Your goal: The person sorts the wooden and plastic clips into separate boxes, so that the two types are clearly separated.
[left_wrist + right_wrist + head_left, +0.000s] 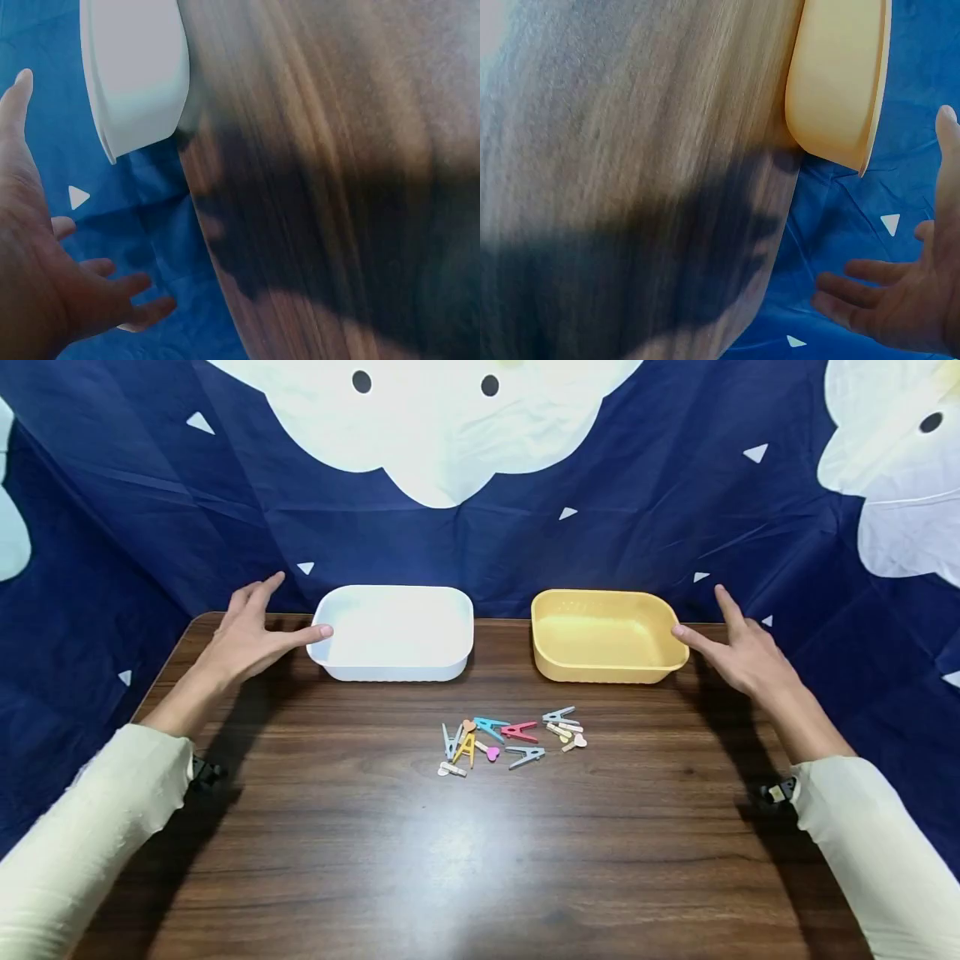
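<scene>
My left hand (251,635) is held spread at the left end of a white bin (392,673), its thumb overlapping the rim in the head view. In the left wrist view a gap shows between that hand (52,262) and the bin (139,82). My right hand (742,652) is spread the same way by a yellow bin (607,674), and the right wrist view shows the hand (900,292) apart from that bin (832,82). Neither hand holds anything. Between and in front of the bins lie several clothespins, among them a red one (519,732) and a blue one (491,727).
Small heart-topped clips, one with a pink heart (492,753), are mixed among the clothespins. Everything stands on a dark wooden table (337,843). A navy cloth (495,552) with white shapes hangs behind the table's back edge.
</scene>
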Demonstrator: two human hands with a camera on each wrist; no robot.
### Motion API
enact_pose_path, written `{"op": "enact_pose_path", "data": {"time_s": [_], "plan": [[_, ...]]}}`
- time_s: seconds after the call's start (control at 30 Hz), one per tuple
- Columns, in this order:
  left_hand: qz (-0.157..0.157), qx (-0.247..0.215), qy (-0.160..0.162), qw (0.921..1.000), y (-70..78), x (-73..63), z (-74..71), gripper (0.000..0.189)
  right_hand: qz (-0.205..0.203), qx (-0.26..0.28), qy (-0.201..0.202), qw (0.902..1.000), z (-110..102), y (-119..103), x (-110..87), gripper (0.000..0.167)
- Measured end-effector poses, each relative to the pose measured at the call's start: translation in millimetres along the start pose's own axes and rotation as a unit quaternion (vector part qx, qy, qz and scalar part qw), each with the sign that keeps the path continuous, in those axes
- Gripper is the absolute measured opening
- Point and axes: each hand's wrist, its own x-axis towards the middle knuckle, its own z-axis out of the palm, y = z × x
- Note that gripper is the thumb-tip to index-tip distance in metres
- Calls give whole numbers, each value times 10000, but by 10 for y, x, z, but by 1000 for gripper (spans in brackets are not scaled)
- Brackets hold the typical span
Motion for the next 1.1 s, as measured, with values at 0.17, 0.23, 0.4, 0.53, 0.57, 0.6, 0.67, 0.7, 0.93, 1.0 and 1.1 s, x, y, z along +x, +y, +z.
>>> {"op": "enact_pose_path", "data": {"time_s": [0.17, 0.23, 0.4, 0.53, 0.57, 0.6, 0.67, 0.7, 0.93, 1.0, 1.1], "plan": [[206, -170, -185, 9995, 13, -3, 80, 129, -29, 174, -167, 9997, 45, 79, -24, 117], [236, -227, -226, 9992, 21, -2, 116, 129, -12, 191, -177, 9997, 65, 103, -37, 117], [228, -348, -246, 9988, 46, -3, 181, 129, 22, 221, -184, 9996, 98, 136, -69, 117], [230, -401, -244, 9986, 69, -3, 195, 127, -29, 260, -182, 9995, 115, 153, -92, 115], [223, -408, -251, 9986, 72, -3, 195, 126, -57, 271, -177, 9995, 119, 159, -97, 115], [222, -410, -252, 9986, 74, -1, 196, 126, -91, 280, -167, 9994, 124, 166, -102, 114], [217, -453, -259, 9984, 68, 2, 202, 126, -141, 303, -174, 9993, 145, 177, -111, 114], [193, -466, -257, 9984, 64, 5, 206, 126, -156, 310, -168, 9993, 158, 182, -116, 115], [12, -746, -278, 9968, 74, 41, 242, 131, -227, 474, -76, 9986, 267, 177, -163, 119], [36, -843, -266, 9961, 84, 55, 257, 132, -221, 462, -59, 9987, 294, 162, -180, 120], [130, -1007, -248, 9945, 92, 72, 288, 132, -219, 447, -28, 9988, 332, 142, -212, 119]]}}
